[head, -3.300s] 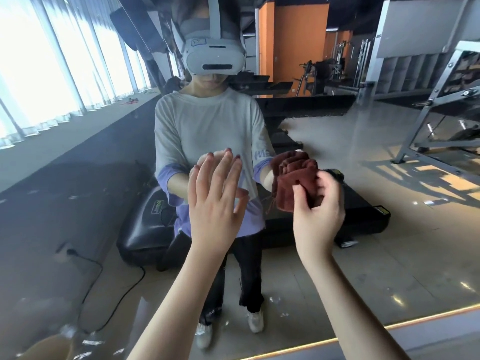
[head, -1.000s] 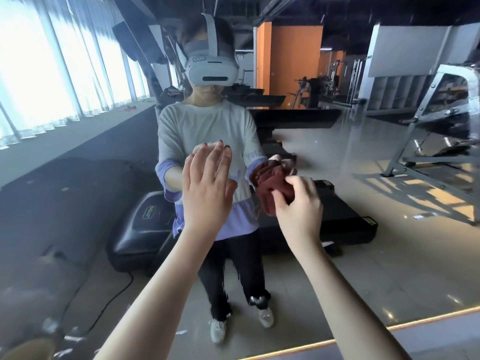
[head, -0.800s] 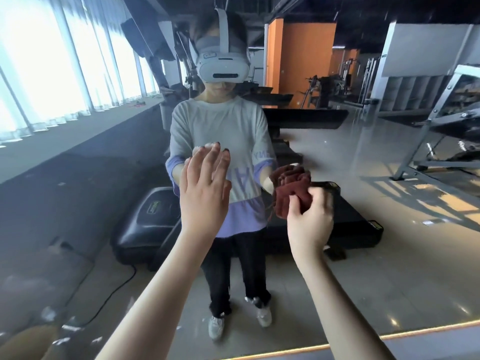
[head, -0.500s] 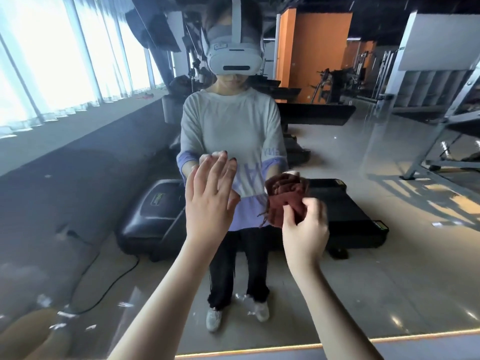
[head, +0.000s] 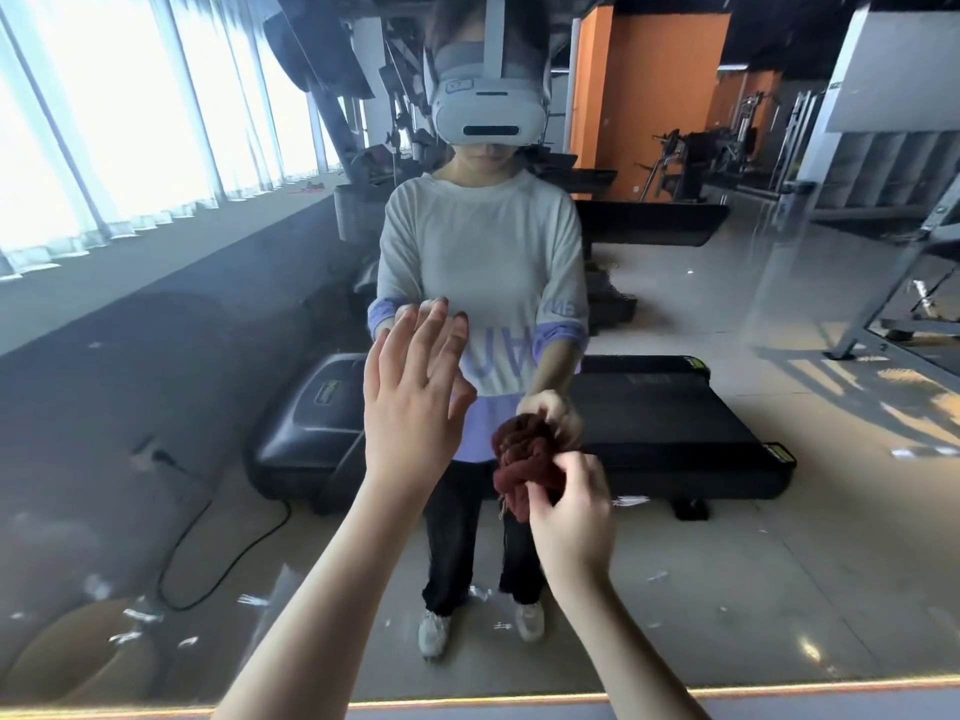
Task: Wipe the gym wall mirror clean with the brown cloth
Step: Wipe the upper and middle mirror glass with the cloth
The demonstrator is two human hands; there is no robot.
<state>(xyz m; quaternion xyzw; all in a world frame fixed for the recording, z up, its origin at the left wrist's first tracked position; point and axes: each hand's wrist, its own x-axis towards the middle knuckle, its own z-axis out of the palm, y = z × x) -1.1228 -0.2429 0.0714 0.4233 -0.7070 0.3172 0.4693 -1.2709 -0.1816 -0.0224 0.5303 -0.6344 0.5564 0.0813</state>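
The wall mirror (head: 779, 511) fills nearly the whole view and runs past the left, right and top borders. Its only visible edge is the bottom one, a thin glowing strip (head: 779, 685) just below the forearms.

The right hand (head: 569, 517) is low and right of centre, its fingers (head: 540, 493) curled round the brown cloth (head: 524, 459) and holding it in a tight bunch. The cloth meets its own reflection, so it lies against the glass. A few loose threads hang from its lower left side.

The left hand (head: 410, 407) is raised just beside the cloth and a little higher. It holds nothing, with straight fingers spread wide and the palm facing the mirror. The fingertips meet their reflected tips. The two hands are close together but apart.

Wide stretches of glass lie open to either side of the hands, above them, and below them down to the lit strip. The mirror reflects a black treadmill (head: 675, 423), a floor cable (head: 228, 553), bright windows (head: 130, 122) and a metal rack (head: 893, 283).
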